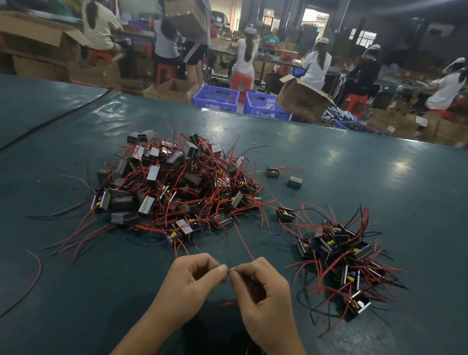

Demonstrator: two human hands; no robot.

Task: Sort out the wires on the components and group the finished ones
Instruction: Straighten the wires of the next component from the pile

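A big heap of small black-and-metal components point(170, 189) with tangled red wires lies in the middle of the green table point(394, 190). A smaller group of components point(341, 256) lies to the right. My left hand point(191, 277) and my right hand point(260, 288) meet near the front, fingertips pinching thin wire ends between them. A red wire point(243, 242) runs from my right hand up toward the heap. Whatever component the wires belong to is hidden under my hands.
A loose red wire point(31, 279) lies at the front left. Two stray components point(283, 177) sit behind the piles and one point(286, 213) between them. Beyond the far edge stand blue crates point(216, 97), cardboard boxes point(303, 98) and seated workers.
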